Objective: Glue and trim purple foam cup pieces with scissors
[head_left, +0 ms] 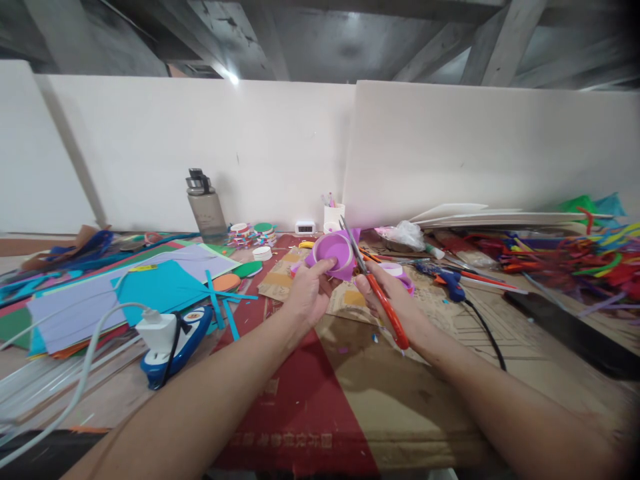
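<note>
My left hand (311, 291) grips a round purple piece (334, 251) with a pale raised rim, the thumb pressed inside it. Purple sheet sticks out past the rim on the right. In my right hand (393, 300) is a pair of scissors (383, 303) with orange-red handles, its blades pointing up and away beside the purple sheet. Whether the blades touch the sheet, I cannot tell. Behind my right hand lies another purple and white ring (395, 270), partly hidden. Cardboard (345, 303) lies under both hands.
On the left are coloured sheets (160, 290), a blue power strip (177, 353) with a white cable, and a bottle (206, 210). A blue glue gun (453, 285) with a black cord lies right. Colourful strips (550, 267) pile up farther right. A small clock (305, 228) stands behind.
</note>
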The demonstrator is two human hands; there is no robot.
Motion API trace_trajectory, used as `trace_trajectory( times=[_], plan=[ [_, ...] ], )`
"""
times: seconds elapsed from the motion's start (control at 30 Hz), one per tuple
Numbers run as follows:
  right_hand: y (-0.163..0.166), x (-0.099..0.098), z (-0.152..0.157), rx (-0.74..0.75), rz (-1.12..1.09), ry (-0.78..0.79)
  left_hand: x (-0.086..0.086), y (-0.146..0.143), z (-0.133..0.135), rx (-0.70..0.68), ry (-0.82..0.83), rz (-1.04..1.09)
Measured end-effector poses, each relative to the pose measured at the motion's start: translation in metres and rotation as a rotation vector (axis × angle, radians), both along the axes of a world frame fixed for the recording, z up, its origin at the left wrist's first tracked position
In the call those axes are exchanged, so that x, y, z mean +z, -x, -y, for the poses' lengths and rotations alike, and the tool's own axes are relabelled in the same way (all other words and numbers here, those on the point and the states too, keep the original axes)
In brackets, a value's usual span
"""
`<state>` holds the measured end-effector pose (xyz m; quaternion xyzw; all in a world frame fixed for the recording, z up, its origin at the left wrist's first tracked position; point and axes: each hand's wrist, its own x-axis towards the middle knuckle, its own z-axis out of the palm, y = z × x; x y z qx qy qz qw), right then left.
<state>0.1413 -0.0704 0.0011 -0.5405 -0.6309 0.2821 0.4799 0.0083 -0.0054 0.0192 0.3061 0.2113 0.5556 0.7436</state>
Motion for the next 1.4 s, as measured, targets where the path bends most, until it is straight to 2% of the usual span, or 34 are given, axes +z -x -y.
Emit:
trace_trajectory(
  times=[0.53,0.93,1.4],
  plan=[
    [-0.004,-0.004,-0.002,0.01,0.015,-0.034,-0.001,0.003,-0.005,-0.052,-0.049,-0.062],
    [-0.007,0.0,-0.002,-0.022,0.138,-0.081,0.001,0.006,-0.01,-0.029,-0.15,-0.084],
    [-0.006,-0.004,-0.002,0.017,0.015,-0.029,0.002,0.006,-0.009,-0.05,-0.19,-0.1]
  ],
)
